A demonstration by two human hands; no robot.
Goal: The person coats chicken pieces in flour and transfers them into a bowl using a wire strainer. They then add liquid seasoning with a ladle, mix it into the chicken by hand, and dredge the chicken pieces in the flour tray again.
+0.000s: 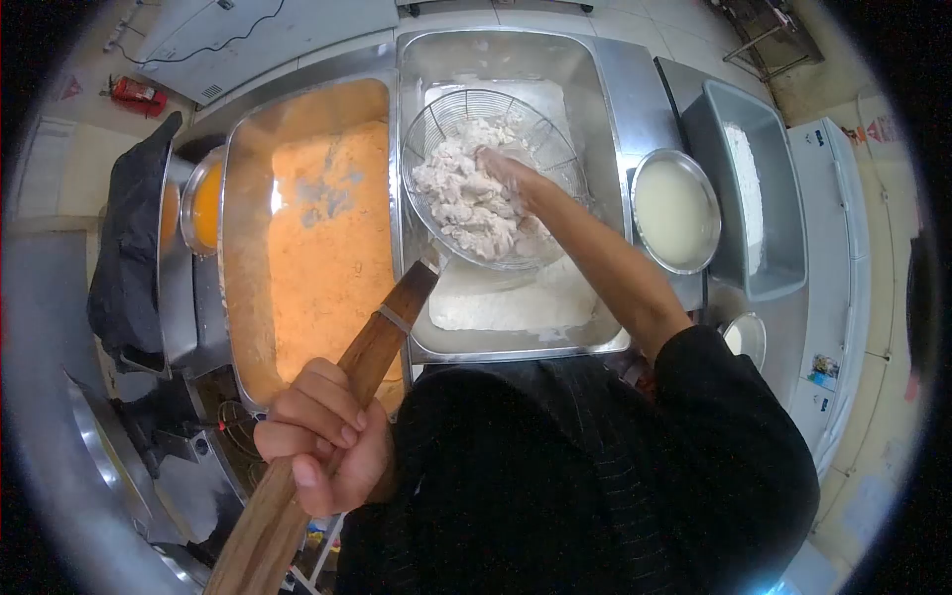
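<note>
My left hand [327, 431] is wrapped round the wooden handle [382, 332] of a large wire strainer [550, 129]. The strainer's round mesh bowl is over a deep steel pan [506, 342] with white flour [516, 302] in it. Inside the bowl lies a heap of flour-coated pieces that look like raw meat [461, 193]. My right hand [508, 171] reaches into the heap from the right and touches the pieces. Its fingers are dusted white and partly lost among them, so their grip is unclear.
Left of the flour pan stands a steel pan [233, 327] of orange powder, with a bowl of orange liquid [206, 203] beyond it. To the right are a bowl of pale liquid [674, 213], a grey tub [783, 198] with white powder and a smaller bowl [749, 335].
</note>
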